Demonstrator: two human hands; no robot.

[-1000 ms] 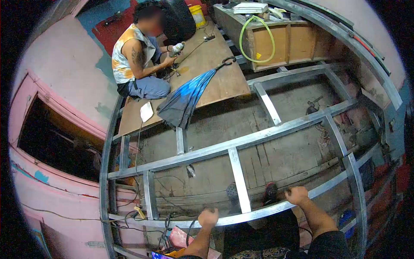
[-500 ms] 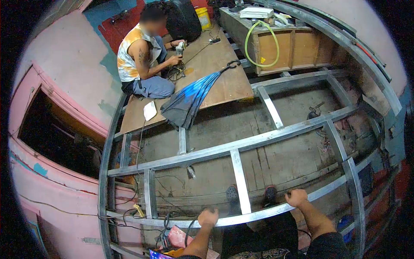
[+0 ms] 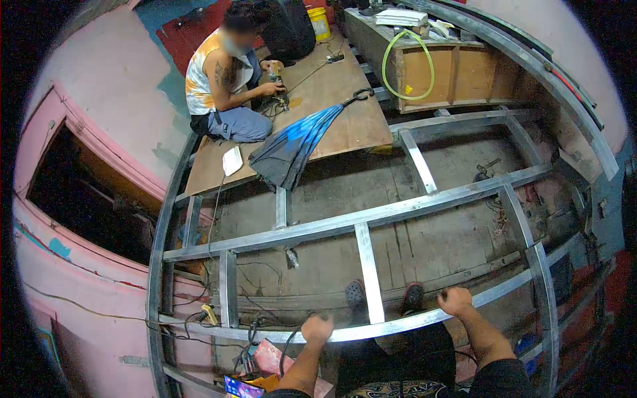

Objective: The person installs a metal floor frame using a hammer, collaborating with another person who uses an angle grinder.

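Observation:
My left hand (image 3: 317, 328) is closed round the near metal bar (image 3: 391, 328) of a steel frame, left of my legs. Further right, my right hand (image 3: 456, 302) grips the same bar with its fingers curled over it. Between the two hands a short crossbar (image 3: 370, 272) runs from the near bar to the long middle beam (image 3: 318, 229). My shoes show below the frame on either side of that crossbar. Cables and a pink item (image 3: 268, 357) lie just left of my left hand.
Another person (image 3: 225, 79) kneels on a plywood sheet (image 3: 338, 136), holding a power tool (image 3: 277, 81). A blue and black umbrella (image 3: 298, 146) lies near its edge. A wooden cabinet (image 3: 458, 73) with a green hose stands behind. Open gaps lie between the beams.
The view has shifted slightly. The other person's hands and tool are lower, nearer the plywood. Both my hands stay on the bar.

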